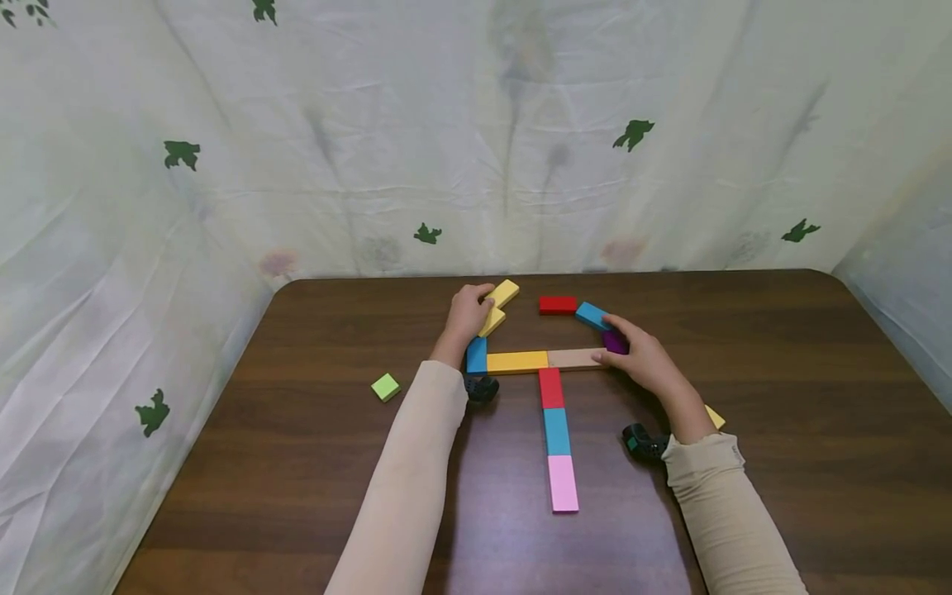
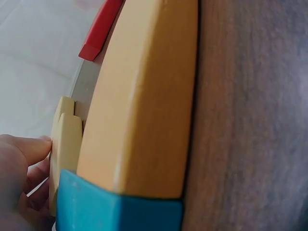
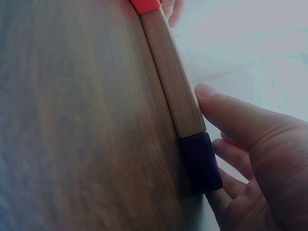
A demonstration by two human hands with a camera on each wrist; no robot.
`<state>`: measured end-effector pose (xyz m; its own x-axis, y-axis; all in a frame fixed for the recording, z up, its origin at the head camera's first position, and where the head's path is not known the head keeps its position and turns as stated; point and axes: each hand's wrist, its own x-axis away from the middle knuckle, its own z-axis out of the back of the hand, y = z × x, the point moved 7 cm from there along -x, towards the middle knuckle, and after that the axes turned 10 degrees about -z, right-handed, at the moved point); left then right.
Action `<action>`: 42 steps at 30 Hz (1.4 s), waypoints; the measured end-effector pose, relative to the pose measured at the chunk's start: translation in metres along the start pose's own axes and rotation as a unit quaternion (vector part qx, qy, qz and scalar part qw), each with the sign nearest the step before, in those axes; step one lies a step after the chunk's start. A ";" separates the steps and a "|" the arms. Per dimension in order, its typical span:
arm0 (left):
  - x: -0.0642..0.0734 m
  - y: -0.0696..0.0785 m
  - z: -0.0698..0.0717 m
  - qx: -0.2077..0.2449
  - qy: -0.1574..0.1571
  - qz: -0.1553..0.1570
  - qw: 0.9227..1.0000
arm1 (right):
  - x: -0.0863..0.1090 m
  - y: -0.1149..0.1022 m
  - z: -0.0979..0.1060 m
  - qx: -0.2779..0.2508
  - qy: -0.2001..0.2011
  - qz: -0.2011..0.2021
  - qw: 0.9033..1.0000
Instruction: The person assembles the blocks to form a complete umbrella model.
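Observation:
My left hand [image 1: 468, 314] pinches a pale yellow block [image 1: 493, 321] behind the blue block [image 1: 477, 355] at the row's left end. Touching it at the back is a second pale yellow block [image 1: 502, 293]. My right hand [image 1: 643, 355] spans the purple block [image 1: 614, 342], its thumb by the plain wooden block [image 3: 173, 77] and its forefinger at a tilted blue block [image 1: 592, 315]. In the right wrist view its other fingers lie beside the purple block, partly hidden. An orange-yellow block [image 1: 516, 362] adjoins the wooden one. A red block [image 1: 558, 306] meets the tilted blue one.
From the row a line of red [image 1: 551, 388], blue [image 1: 556, 431] and pink [image 1: 563, 483] blocks runs toward me. A light green block [image 1: 386, 387] lies to the left. Another yellow block [image 1: 715, 416] shows partly behind my right wrist. White cloth [image 1: 476, 149] hangs behind the brown table [image 1: 312, 496].

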<state>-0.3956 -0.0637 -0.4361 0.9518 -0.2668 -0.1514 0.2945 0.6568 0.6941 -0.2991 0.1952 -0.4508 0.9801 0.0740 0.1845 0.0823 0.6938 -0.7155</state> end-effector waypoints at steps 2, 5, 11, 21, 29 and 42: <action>0.000 0.000 0.000 -0.004 0.003 0.006 1.000 | 0.000 0.000 0.000 0.000 0.001 0.001 1.000; 0.000 -0.001 0.000 -0.009 0.004 0.014 1.000 | 0.000 -0.001 0.001 0.002 0.004 0.002 1.000; 0.000 -0.002 -0.002 -0.003 0.001 0.022 1.000 | 0.000 -0.001 0.000 0.003 0.009 0.000 1.000; -0.005 -0.001 -0.003 -0.021 -0.007 0.016 1.000 | 0.001 -0.003 0.000 0.001 0.007 0.002 1.000; -0.006 0.007 -0.005 -0.035 -0.026 0.003 0.999 | 0.000 -0.003 0.001 0.000 0.009 0.003 1.000; -0.007 0.014 -0.015 -0.060 -0.062 -0.024 0.996 | 0.000 -0.003 0.000 -0.002 0.006 0.000 1.000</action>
<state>-0.3974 -0.0422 -0.4360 0.9210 -0.3792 -0.0891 0.3539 0.7189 0.5983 -0.2990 0.1935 -0.4482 0.9822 0.0640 0.1763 0.0839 0.6905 -0.7184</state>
